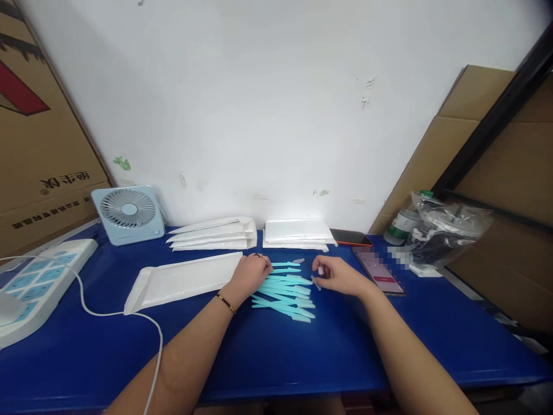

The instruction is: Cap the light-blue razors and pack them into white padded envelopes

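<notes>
Light-blue eyebrow razors [285,294] lie loosely fanned on the blue table, their pale covered blade ends pointing right. My left hand [251,274] is closed over the handle ends of the upper razors, its fingertips largely hidden. Just right of the blade ends, my right hand [339,275] is closed in a pinch. Something small and pale shows at its fingertips, too small to tell from the nails. A small translucent piece, like a blade cover [299,260], rests above the razors, between both hands. Beside my left hand lies a white padded envelope [181,282].
White envelopes [211,233] and another white stack [298,231] stand along the wall. Two phones, one red-edged [352,237] and one lit [380,271], lie right, near a bottle [401,225] and plastic bag [444,230]. Left are a fan [128,213], power strip [47,282] and white cable [161,340].
</notes>
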{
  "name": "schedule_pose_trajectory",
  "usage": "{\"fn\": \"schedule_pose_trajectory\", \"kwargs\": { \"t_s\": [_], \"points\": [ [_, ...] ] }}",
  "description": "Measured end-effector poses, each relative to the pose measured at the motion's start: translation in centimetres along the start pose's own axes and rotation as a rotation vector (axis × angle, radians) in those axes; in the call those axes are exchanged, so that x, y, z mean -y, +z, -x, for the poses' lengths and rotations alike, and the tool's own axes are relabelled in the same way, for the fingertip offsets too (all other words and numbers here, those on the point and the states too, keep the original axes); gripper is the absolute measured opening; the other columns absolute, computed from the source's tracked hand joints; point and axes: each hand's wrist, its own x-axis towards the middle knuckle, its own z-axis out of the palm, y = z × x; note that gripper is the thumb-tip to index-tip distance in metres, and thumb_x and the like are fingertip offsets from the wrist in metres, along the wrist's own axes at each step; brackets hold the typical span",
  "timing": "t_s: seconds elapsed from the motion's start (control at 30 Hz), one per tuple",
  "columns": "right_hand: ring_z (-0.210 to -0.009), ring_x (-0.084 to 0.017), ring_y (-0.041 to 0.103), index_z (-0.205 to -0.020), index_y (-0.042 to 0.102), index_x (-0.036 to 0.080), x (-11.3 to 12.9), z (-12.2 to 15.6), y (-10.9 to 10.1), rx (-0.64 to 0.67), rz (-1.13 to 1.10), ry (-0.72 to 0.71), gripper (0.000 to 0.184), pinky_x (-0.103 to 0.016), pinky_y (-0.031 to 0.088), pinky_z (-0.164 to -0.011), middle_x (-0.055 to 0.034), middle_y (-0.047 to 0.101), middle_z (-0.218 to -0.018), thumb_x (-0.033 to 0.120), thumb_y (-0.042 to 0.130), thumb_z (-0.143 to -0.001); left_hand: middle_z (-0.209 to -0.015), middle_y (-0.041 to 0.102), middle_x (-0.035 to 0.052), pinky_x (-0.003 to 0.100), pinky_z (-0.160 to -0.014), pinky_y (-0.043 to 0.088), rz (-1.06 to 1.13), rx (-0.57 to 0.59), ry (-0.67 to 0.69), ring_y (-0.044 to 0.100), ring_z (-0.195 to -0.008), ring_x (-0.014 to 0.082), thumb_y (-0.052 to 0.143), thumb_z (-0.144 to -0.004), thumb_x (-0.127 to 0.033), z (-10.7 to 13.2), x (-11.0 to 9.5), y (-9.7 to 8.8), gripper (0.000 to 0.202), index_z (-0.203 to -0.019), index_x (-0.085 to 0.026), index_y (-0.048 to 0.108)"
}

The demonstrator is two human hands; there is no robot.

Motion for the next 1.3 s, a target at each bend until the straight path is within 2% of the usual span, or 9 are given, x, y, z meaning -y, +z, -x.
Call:
{"fn": "schedule_pose_trajectory", "kwargs": {
  "t_s": [0.07, 0.13, 0.33, 0.4, 0.5, 0.63, 0.9, 1.07, 1.3],
  "points": [
    [-0.057, -0.012, 0.051, -0.079, 0.061, 0.019, 0.1, 0.2, -0.1, 0.042, 0.031, 0.007, 0.016, -0.022, 0.037, -0.051, 0.0007, 0.059, -0.068, 0.027, 0.066, -0.067, -0.089, 0.067, 0.0048, 0.029, -0.075, 0.040, 0.021, -0.007, -0.005, 0.058, -0.088, 0.0198, 0.043, -0.087, -0.029, 0.1, -0.1, -0.3, 0.025, -0.082, -0.019, 0.065],
    [-0.058, -0.013, 0.052, -0.072, 0.062, 0.019, 0.2, 0.0, 0.1, 0.045, 0.099, 0.020, 0.007, -0.022, 0.037, -0.052, -0.0005, 0.061, -0.068, 0.020, 0.063, -0.065, -0.089, 0.067, 0.0045, 0.029, -0.074, 0.040, 0.039, -0.012, -0.001, 0.058, -0.087, 0.0198, 0.043, -0.087, -0.030, 0.1, -0.2, -0.5, 0.025, -0.081, -0.019, 0.064],
    [-0.066, -0.015, 0.053, -0.072, 0.061, 0.018, 0.2, -1.0, 1.4, -0.102, 0.322, -0.005, 0.016, -0.025, 0.036, -0.058, -0.0042, 0.063, -0.077, 0.008, 0.054, -0.063, -0.090, 0.067, 0.0042, 0.028, -0.075, 0.039, 0.068, -0.023, 0.006, 0.058, -0.088, 0.0193, 0.044, -0.087, -0.029, 0.2, -0.4, -0.8, 0.024, -0.079, -0.020, 0.064],
    [-0.066, -0.015, 0.053, -0.076, 0.060, 0.018, 0.1, -1.1, 1.4, -0.116, 0.249, -0.018, 0.015, -0.025, 0.036, -0.059, -0.0034, 0.061, -0.078, 0.009, 0.052, -0.066, -0.090, 0.067, 0.0040, 0.028, -0.075, 0.039, 0.073, -0.028, 0.012, 0.058, -0.088, 0.0192, 0.043, -0.087, -0.029, 0.2, -0.4, -0.8, 0.024, -0.079, -0.020, 0.064],
    [-0.063, -0.013, 0.052, -0.083, 0.058, 0.018, 0.0, -1.0, 1.2, -0.089, -0.018, -0.028, 0.010, -0.024, 0.039, -0.059, -0.0008, 0.058, -0.075, 0.020, 0.049, -0.078, -0.091, 0.067, 0.0037, 0.029, -0.074, 0.039, 0.070, -0.031, 0.012, 0.058, -0.087, 0.0192, 0.044, -0.087, -0.029, 0.2, -0.3, -0.7, 0.023, -0.080, -0.020, 0.064],
    [-0.060, -0.012, 0.053, -0.094, 0.058, 0.018, 0.2, -1.0, 1.1, -0.039, -0.249, -0.020, 0.023, -0.023, 0.040, -0.055, 0.0003, 0.056, -0.070, 0.036, 0.045, -0.088, -0.090, 0.067, 0.0038, 0.029, -0.075, 0.038, 0.071, -0.043, 0.020, 0.058, -0.086, 0.0189, 0.043, -0.087, -0.029, 0.1, -0.2, -0.4, 0.024, -0.081, -0.020, 0.064],
    [-0.063, -0.012, 0.049, -0.094, 0.065, 0.018, 0.5, -1.0, 1.5, -0.073, -0.171, -0.124, 0.025, -0.024, 0.039, -0.057, -0.0044, 0.062, -0.086, 0.036, 0.048, -0.087, -0.089, 0.067, 0.0028, 0.029, -0.075, 0.039, 0.082, -0.047, 0.031, 0.058, -0.087, 0.0193, 0.044, -0.088, -0.029, 0.1, -0.3, -0.4, 0.023, -0.079, -0.020, 0.064],
    [-0.062, -0.012, 0.049, -0.096, 0.065, 0.019, 0.1, -1.0, 1.5, -0.088, -0.194, -0.100, 0.025, -0.024, 0.039, -0.056, -0.0035, 0.061, -0.082, 0.036, 0.049, -0.087, -0.088, 0.067, 0.0027, 0.028, -0.074, 0.040, 0.098, -0.060, 0.030, 0.058, -0.085, 0.0186, 0.044, -0.087, -0.028, 0.1, -0.1, -0.5, 0.023, -0.078, -0.020, 0.064],
    [-0.065, -0.013, 0.055, -0.098, 0.064, 0.018, 1.0, -0.9, 1.8, 0.032, -0.389, -0.086, 0.025, -0.025, 0.044, -0.059, -0.0030, 0.061, -0.078, 0.037, 0.052, -0.086, -0.085, 0.066, 0.0024, 0.025, -0.069, 0.041, 0.176, -0.035, 0.091, 0.058, -0.082, 0.0172, 0.045, -0.086, -0.029, 0.4, -0.9, -0.1, 0.023, -0.078, -0.020, 0.064]
  ]
}}
